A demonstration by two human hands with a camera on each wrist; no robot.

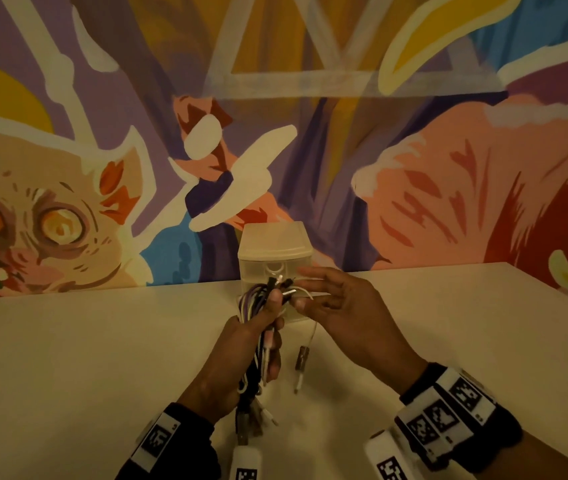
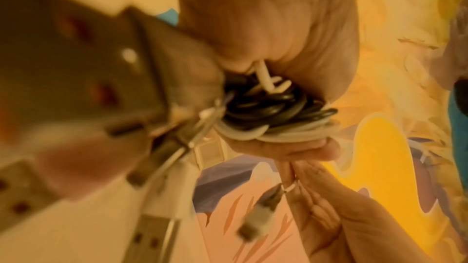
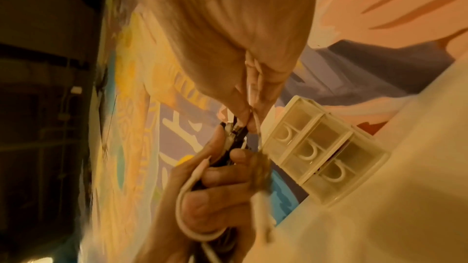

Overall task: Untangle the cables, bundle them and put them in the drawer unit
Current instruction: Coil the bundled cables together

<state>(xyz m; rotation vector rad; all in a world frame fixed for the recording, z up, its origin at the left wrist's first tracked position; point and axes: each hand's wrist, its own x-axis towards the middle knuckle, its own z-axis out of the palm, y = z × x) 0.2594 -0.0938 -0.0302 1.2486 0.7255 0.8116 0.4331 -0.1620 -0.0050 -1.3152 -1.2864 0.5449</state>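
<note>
A pale, plain table [image 1: 102, 358] is carrying everything here, running back to the painted wall. Sitting directly on it, toward twelve o'clock at its far edge against the wall, is a small translucent drawer unit [image 1: 272, 249], standing upright. In the right wrist view its front is showing three drawers stacked one above another, each with a curved handle, all lying flush with the frame. Whether any cable end is touching the tabletop cannot be told.

Head camera is looking forward and down over my table [image 1: 102, 358] toward the mural wall [image 1: 414, 188]. Both wrist cameras are viewing close along my fingers, sharing the cable bundle [image 2: 268, 111].
</note>
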